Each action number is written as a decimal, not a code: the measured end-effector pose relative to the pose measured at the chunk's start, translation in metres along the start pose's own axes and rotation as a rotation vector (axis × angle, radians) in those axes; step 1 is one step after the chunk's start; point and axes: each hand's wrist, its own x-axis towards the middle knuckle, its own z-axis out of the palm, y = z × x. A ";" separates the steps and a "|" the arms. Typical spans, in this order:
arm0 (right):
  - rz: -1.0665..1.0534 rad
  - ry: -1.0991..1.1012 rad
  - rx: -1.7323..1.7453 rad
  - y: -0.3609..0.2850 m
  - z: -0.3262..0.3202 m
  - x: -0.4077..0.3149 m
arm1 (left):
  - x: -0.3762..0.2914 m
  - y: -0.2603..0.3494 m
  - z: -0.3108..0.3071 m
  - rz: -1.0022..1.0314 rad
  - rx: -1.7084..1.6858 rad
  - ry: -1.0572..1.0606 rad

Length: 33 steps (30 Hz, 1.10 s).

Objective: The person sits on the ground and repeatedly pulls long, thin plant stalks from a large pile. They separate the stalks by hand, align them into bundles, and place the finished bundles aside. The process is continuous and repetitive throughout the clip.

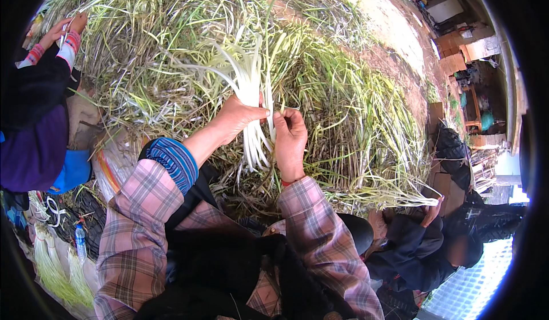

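Note:
My left hand (238, 116) grips a bunch of pale, blanched leafy stalks (249, 86), like garlic chives. The white ends hang below my thumb and the leaf tips fan out above it. Close beside it, my right hand (292, 135) has thumb and forefinger pinched on a thin yellowish leaf (282, 104). A single longer stalk (269, 84) stands upright between the bunch and my right hand; whether my right fingers also touch it is hard to tell. Under both hands spreads a thick heap of loose green and withered stalks (343, 118).
At the left, a person's hands (64, 30) hold some stalks. Another person's hand (432, 210) at the right grips a pale bunch (403, 200). Tied bundles (53, 264) lie lower left near a plastic water bottle (80, 242). Bricks (454, 47) stand far right.

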 end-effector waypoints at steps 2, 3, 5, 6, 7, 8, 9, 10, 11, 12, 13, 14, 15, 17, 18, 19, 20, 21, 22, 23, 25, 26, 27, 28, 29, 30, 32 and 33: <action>0.086 0.033 0.111 0.004 0.002 0.003 | 0.000 -0.003 0.001 0.008 0.086 0.018; 0.036 0.001 0.108 0.005 0.003 0.003 | 0.000 -0.003 0.001 0.021 0.132 0.026; 0.004 -0.019 0.079 0.005 0.005 0.002 | 0.000 -0.005 0.002 0.004 0.170 0.053; 0.002 -0.015 0.125 0.005 0.005 0.002 | 0.001 -0.006 0.001 -0.006 0.169 0.058; -0.005 -0.023 0.176 0.004 0.006 0.001 | 0.001 -0.007 0.001 -0.021 0.172 0.057; -0.011 -0.032 0.226 0.003 0.007 0.000 | 0.002 -0.007 0.000 -0.015 0.133 0.072; -0.013 -0.033 0.275 0.001 0.008 0.000 | 0.003 -0.007 -0.002 -0.014 0.096 0.081; 0.019 -0.099 0.344 0.000 0.008 -0.001 | 0.003 -0.007 -0.003 0.003 0.061 0.106; 0.003 -0.090 0.279 -0.001 0.009 -0.001 | 0.003 -0.008 -0.004 -0.022 0.065 0.078; -0.016 -0.082 0.215 -0.003 0.009 0.001 | 0.004 -0.010 -0.005 -0.029 0.074 0.065; -0.064 -0.093 0.163 -0.004 0.010 0.001 | 0.005 -0.010 -0.005 -0.040 0.088 0.048; -0.043 -0.103 0.109 -0.005 0.009 0.002 | 0.004 -0.011 -0.007 -0.058 0.117 0.005; 0.011 -0.088 0.158 -0.007 0.009 0.003 | 0.004 -0.012 -0.008 -0.057 0.143 0.016; 0.095 -0.060 0.264 -0.010 0.007 0.003 | 0.005 -0.013 -0.010 -0.076 0.198 0.024; 0.142 -0.093 0.306 -0.011 0.006 0.003 | 0.005 -0.014 -0.010 -0.065 0.180 0.017; 0.143 -0.136 0.258 -0.013 0.005 0.002 | 0.005 -0.014 -0.010 -0.078 0.139 0.000; 0.180 -0.168 0.184 -0.016 0.004 0.002 | 0.005 -0.014 -0.009 -0.088 0.107 -0.007; 0.221 -0.191 0.104 -0.019 0.003 0.001 | 0.005 -0.013 -0.009 -0.110 0.078 -0.010; 0.199 -0.204 0.153 -0.022 0.005 0.001 | 0.004 -0.012 -0.008 -0.134 0.087 -0.009; 0.171 -0.260 0.109 -0.025 0.005 -0.001 | 0.005 -0.010 -0.007 -0.117 0.080 0.005; 0.156 -0.352 0.006 -0.032 0.005 -0.005 | 0.006 -0.004 -0.008 -0.133 0.084 0.044; 0.219 -0.380 -0.118 -0.034 0.004 -0.009 | 0.005 0.000 -0.010 -0.127 0.008 0.043; 0.107 -0.497 -0.318 -0.035 0.000 -0.014 | 0.008 0.003 -0.011 -0.182 0.004 0.107; 0.043 -0.644 -0.447 -0.033 -0.004 -0.021 | 0.010 0.008 -0.014 -0.181 -0.015 0.093; -0.008 -0.793 -0.556 -0.028 -0.009 -0.028 | 0.011 0.010 -0.017 -0.176 -0.048 0.088; -0.130 -0.944 -0.615 -0.022 -0.018 -0.036 | 0.010 0.012 -0.020 -0.140 -0.026 0.075; 0.130 -1.154 -0.688 0.003 -0.039 -0.049 | 0.010 0.013 -0.021 -0.118 0.006 0.130; 0.207 -1.226 -0.604 0.018 -0.052 -0.056 | 0.009 0.014 -0.021 -0.124 0.027 0.117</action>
